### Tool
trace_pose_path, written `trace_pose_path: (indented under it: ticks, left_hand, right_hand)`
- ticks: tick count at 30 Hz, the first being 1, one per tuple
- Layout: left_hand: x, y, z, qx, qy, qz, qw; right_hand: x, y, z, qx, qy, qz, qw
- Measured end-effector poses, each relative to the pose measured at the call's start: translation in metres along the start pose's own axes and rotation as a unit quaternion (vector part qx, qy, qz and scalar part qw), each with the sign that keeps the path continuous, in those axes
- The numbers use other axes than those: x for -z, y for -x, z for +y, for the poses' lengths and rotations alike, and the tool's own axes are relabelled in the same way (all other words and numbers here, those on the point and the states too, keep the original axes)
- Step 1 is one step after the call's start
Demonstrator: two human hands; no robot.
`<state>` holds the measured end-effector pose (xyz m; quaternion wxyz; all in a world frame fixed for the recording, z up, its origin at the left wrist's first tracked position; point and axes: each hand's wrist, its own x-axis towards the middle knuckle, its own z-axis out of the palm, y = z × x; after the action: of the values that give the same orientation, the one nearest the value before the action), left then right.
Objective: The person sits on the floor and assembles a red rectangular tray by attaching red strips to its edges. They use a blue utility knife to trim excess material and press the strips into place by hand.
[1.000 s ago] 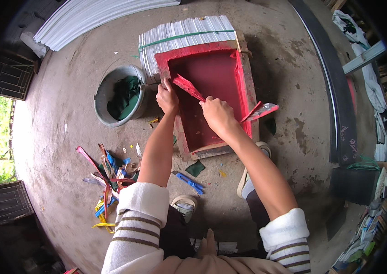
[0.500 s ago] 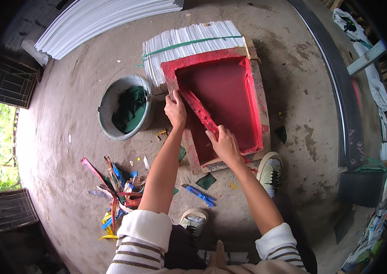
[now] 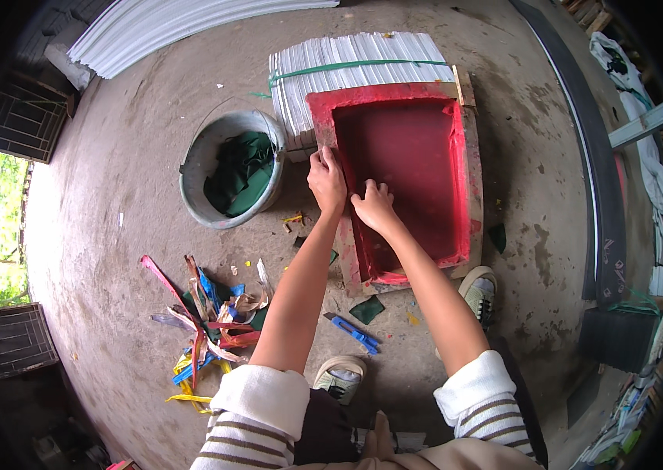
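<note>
A wooden-railed frame (image 3: 474, 180) with a red-smeared inside and a dark red sheet across its bottom lies tilted against a strapped white stack (image 3: 292, 117). My left hand (image 3: 326, 184) is closed at the frame's left rail, its fingers curled on the edge. Just right of it, inside the frame, my right hand (image 3: 376, 207) has bent fingers beside the left inner wall. What lies under its fingertips is hidden. The red strip no longer shows as a separate piece.
Left of the frame stands a grey bucket (image 3: 190, 188) holding dark green pieces (image 3: 239, 176). Nearer lie a blue cutter knife (image 3: 355, 333), a green scrap (image 3: 366, 309) and a heap of coloured strips (image 3: 218, 321). My shoes (image 3: 341, 376) stand close to these.
The red strip, slanted across the frame between my hands before, no longer crosses the opening. My right hand has moved up and left, close to my left hand. The whole view has shifted slightly.
</note>
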<state>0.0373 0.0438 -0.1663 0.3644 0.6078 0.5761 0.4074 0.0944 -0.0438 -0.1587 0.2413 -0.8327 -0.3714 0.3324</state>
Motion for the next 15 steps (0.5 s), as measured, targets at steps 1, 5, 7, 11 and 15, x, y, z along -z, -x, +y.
trace_pose_path:
  ticks: [1, 5, 7, 11, 15]
  left_hand:
    - [0.001, -0.001, -0.001, 0.005, 0.004, -0.004, 1.000]
    - [0.006, 0.000, -0.003, 0.021, 0.013, -0.016, 1.000]
    - [0.006, 0.001, -0.004, 0.016, 0.028, -0.017, 0.999]
    - [0.007, -0.002, -0.005, 0.009, 0.016, 0.001, 1.000]
    - [0.003, 0.000, 0.007, 0.063, -0.008, -0.029, 0.998]
  right_hand:
    - [-0.003, 0.002, 0.001, 0.009, -0.016, -0.007, 1.000]
    - [-0.014, 0.022, 0.010, 0.043, -0.108, -0.043, 0.992]
    - [-0.009, 0.022, 0.012, 0.044, -0.085, -0.045, 0.994]
    - [0.032, 0.013, 0.010, -0.034, -0.084, -0.115, 0.989]
    - [0.055, -0.024, -0.004, 0.018, 0.078, -0.110, 0.991]
